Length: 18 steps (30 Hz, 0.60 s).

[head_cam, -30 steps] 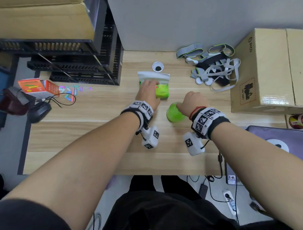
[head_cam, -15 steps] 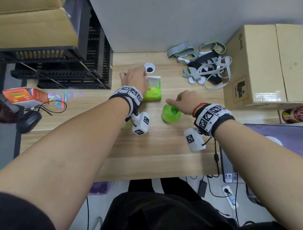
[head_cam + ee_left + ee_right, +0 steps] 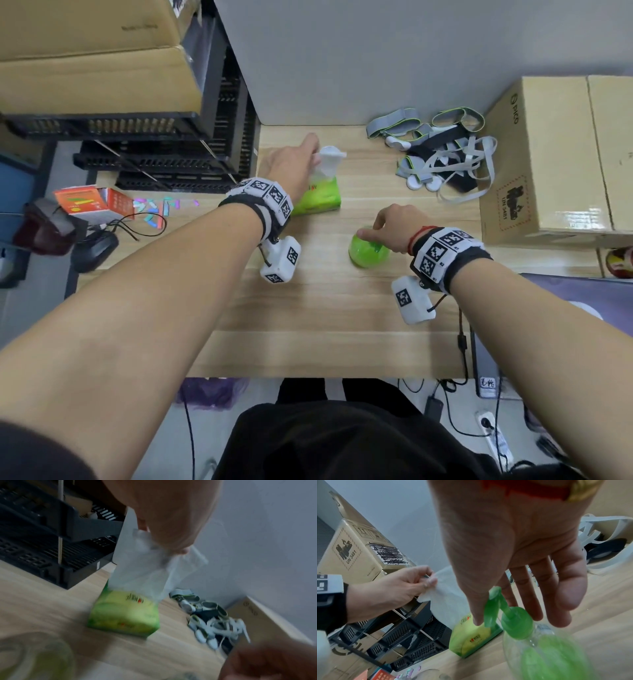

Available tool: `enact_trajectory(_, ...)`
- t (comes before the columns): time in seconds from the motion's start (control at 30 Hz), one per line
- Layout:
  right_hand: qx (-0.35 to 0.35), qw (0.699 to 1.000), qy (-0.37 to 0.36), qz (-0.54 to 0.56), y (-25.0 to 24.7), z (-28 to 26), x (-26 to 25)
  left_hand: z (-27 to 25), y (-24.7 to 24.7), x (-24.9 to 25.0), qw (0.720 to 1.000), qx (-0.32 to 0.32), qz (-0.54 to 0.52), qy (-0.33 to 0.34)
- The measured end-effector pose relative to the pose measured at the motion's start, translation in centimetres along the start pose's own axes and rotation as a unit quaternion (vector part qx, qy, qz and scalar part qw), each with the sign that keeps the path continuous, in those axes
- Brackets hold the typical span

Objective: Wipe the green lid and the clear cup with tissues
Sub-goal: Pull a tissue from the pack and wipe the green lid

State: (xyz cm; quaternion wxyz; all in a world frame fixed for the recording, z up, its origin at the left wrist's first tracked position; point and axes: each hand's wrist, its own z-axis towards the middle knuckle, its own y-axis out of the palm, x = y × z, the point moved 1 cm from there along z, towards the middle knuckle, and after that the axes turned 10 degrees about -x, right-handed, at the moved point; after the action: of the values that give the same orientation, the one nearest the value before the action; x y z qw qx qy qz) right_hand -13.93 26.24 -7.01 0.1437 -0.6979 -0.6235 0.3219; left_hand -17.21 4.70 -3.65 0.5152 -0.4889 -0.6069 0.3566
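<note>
My left hand pinches a white tissue and holds it up out of the green tissue pack at the back of the wooden table. In the left wrist view the tissue still trails into the pack. My right hand sits on the green lid at mid-table. Its thumb and fingers close round the lid's knob. A blurred clear round vessel, perhaps the cup, shows at the left wrist view's lower left. In the head view my left forearm covers that spot.
A large cardboard box stands at the right, with a heap of grey straps beside it. Black crates line the left back. An orange carton and cables lie at the left, and a purple device sits at the right edge.
My left hand has risen from the pack's top toward the back, drawing a tissue up with it. My right hand has stayed on the green lid.
</note>
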Motion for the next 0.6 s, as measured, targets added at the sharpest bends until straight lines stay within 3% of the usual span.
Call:
enact_trajectory(0.17,0.006,1.0,0.007,0.016,0.2,0.0,0.0,0.5,-2.2,0.1,0.991,0.098,-0.088,-0.018)
enact_trajectory(0.3,0.01,1.0,0.005,0.022,0.2,-0.1,0.1,0.2,-1.9,0.4,0.996,0.042,-0.073,-0.015)
enact_trajectory(0.43,0.006,1.0,0.004,0.022,0.5,0.0,0.1,-0.1,-3.2,1.2,0.971,0.123,-0.195,-0.068)
enact_trajectory(0.53,0.002,1.0,0.002,0.016,0.3,-0.3,-0.1,-0.5,-2.4,2.5,0.966,0.045,-0.246,-0.06)
enact_trajectory(0.6,-0.01,1.0,-0.004,0.028,0.0,-0.7,0.1,-1.4,-1.1,3.2,0.941,-0.011,-0.325,-0.089)
